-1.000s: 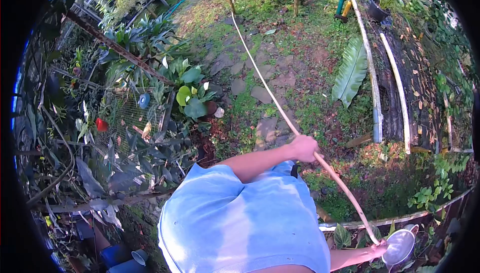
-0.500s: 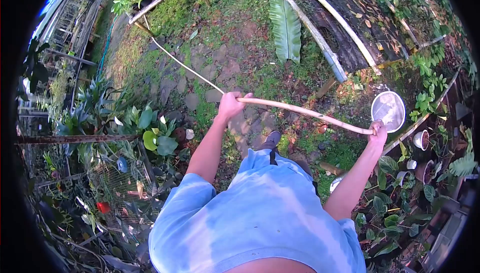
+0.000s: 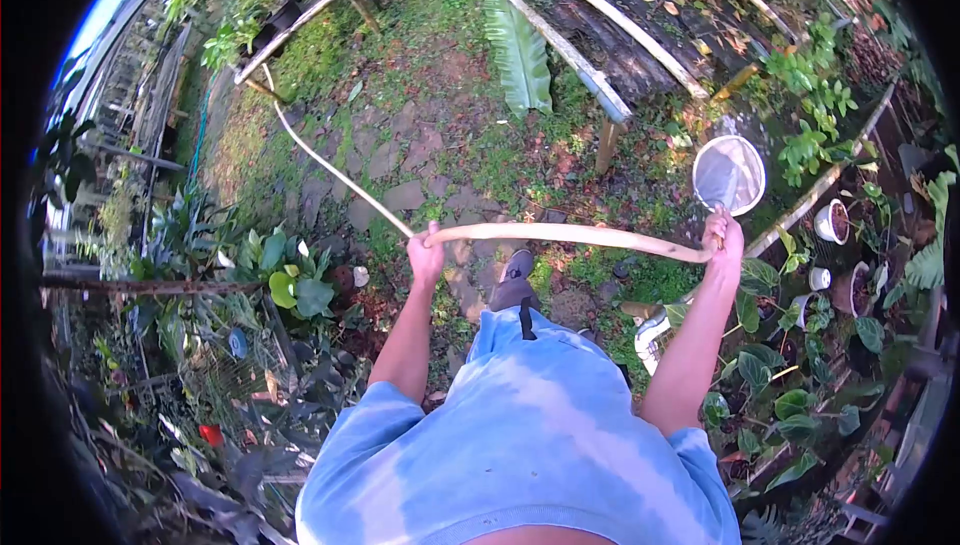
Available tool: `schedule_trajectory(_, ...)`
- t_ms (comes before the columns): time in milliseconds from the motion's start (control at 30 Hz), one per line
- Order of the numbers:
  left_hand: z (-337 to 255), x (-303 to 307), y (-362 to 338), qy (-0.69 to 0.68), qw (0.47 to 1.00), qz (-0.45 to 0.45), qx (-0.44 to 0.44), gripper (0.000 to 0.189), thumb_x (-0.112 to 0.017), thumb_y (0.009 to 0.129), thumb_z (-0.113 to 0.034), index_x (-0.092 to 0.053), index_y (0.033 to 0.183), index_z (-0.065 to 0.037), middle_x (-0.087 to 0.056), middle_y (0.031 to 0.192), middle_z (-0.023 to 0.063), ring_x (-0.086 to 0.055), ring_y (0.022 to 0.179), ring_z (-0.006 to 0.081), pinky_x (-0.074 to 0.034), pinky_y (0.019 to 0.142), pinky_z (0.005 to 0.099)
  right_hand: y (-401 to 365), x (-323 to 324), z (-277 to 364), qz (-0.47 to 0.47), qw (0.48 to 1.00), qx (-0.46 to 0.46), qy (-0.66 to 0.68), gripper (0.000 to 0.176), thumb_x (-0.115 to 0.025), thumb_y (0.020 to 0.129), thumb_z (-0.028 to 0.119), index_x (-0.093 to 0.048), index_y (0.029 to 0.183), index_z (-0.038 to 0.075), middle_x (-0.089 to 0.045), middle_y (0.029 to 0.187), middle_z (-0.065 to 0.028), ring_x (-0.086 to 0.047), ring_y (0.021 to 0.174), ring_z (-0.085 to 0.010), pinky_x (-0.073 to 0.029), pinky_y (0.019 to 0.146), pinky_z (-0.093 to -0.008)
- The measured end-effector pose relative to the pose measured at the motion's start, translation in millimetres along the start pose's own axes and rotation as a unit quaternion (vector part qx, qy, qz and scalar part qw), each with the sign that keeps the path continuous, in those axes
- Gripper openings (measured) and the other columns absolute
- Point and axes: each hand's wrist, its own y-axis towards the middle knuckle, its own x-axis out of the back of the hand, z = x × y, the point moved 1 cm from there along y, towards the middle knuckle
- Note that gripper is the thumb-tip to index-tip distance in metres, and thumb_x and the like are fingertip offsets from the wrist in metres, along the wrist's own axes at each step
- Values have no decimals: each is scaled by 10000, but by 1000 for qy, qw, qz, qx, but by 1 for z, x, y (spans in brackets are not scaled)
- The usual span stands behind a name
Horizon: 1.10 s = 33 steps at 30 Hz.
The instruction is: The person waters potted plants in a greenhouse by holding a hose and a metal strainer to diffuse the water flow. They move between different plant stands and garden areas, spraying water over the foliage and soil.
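Note:
A long pale bamboo pole [image 3: 560, 233] crosses in front of my body, appearing bowed in this wide view. My left hand [image 3: 427, 257] is closed around it left of centre, thumb lying along the top. From there its thinner part runs away to the upper left, close to a plant stand. At the thick right end, my right hand [image 3: 722, 235] grips the pole with curled fingers. Just beyond that hand, overlapping it in view, is a round white-rimmed vessel [image 3: 700, 167] with a greyish inside.
Mossy paving stones [image 3: 400, 200] run ahead. At the upper left stands a plant stand [image 3: 290, 33] with pots. A large green leaf [image 3: 518, 55] lies beside a pole-edged raised bed [image 3: 620, 40]. Potted plants [image 3: 832, 221] line the right; dense foliage [image 3: 300, 285] fills the left.
The camera view has turned a little. My left hand has come closer to my body with the pole, and my right hand now sits below the white-rimmed vessel. Both grips stay.

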Motion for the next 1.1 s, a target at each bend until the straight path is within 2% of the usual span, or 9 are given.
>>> schedule_trajectory(167, -80, -29, -105, 131, 987, 66, -65, 503, -524, 945, -372, -696, 673, 14, -598, 540, 186, -642, 543, 318, -524, 607, 450, -7, 30, 40, 100, 986, -90, 103, 242, -420, 1022, 88, -419, 1212, -61, -360, 673, 15, -358, 530, -75, -355, 442, -209)
schedule_trajectory(400, -167, -89, -270, 80, 949, 284, -111, 514, -572, 906, -408, -644, 610, 5, -573, 546, 217, -603, 557, 408, -497, 615, 513, -42, 33, 69, 153, 958, -168, 176, 354, -352, 967, -41, -320, 1315, -97, -387, 665, -8, -369, 516, -95, -368, 460, -225)
schedule_trajectory(533, -119, -83, -259, 57, 958, 223, -170, 374, -612, 884, -332, -693, 723, -4, -590, 575, 213, -616, 557, 323, -506, 586, 417, -39, 61, 98, 144, 971, -135, 134, 284, -387, 976, -1, -377, 1249, -78, -392, 676, -4, -361, 516, -91, -360, 446, -221)
schedule_trajectory(600, -104, -45, -232, 9, 982, 175, -75, 243, -636, 851, -237, -725, 832, -11, -625, 587, 143, -617, 548, 215, -489, 549, 351, -40, 70, 111, 108, 986, -95, 84, 230, -389, 1005, 51, -432, 1191, -76, -366, 658, 6, -352, 518, -81, -346, 428, -199)
schedule_trajectory(667, -54, -10, -192, -9, 988, 150, -33, 243, -636, 817, -134, -713, 1010, -8, -681, 711, 46, -604, 587, 107, -465, 532, 288, -67, 62, 91, 67, 998, 7, 16, 83, -442, 986, 46, -464, 1031, -20, -363, 639, 18, -355, 494, -74, -341, 405, -197)
schedule_trajectory(733, 2, 24, -154, 23, 992, 85, -86, 199, -653, 834, -173, -725, 915, -6, -669, 666, 60, -595, 590, 97, -462, 534, 301, -98, 48, 63, 8, 996, 85, -16, 199, -519, 956, 78, -413, 787, 94, -322, 590, 47, -321, 428, -66, -302, 352, -200)
schedule_trajectory(867, -39, 41, -149, 142, 948, 271, -82, 475, -752, 838, -328, -468, 567, -60, -428, 536, -38, -375, 544, 55, -356, 491, 288, -140, 43, 21, -9, 966, 247, -80, 163, -511, 965, 104, -437, 821, 89, -335, 597, 38, -325, 434, -72, -268, 350, -231)
schedule_trajectory(967, -112, 12, -165, 82, 896, 426, -90, 321, -765, 835, -267, -580, 668, -65, -460, 594, -75, -379, 549, 49, -317, 485, 261, -156, 42, 0, -84, 951, 282, -98, 137, -490, 987, 138, -410, 1089, 96, -407, 647, -25, -372, 454, -110, -327, 374, -254)
schedule_trajectory(1100, -125, -51, -185, 85, 806, 569, -140, 325, -683, 903, -308, -607, 717, -52, -470, 633, -73, -389, 572, 40, -313, 505, 241, -184, 29, -30, -120, 910, 357, -171, 125, -456, 1017, 200, -409, 1079, 101, -416, 653, -14, -402, 484, -109, -348, 403, -252)
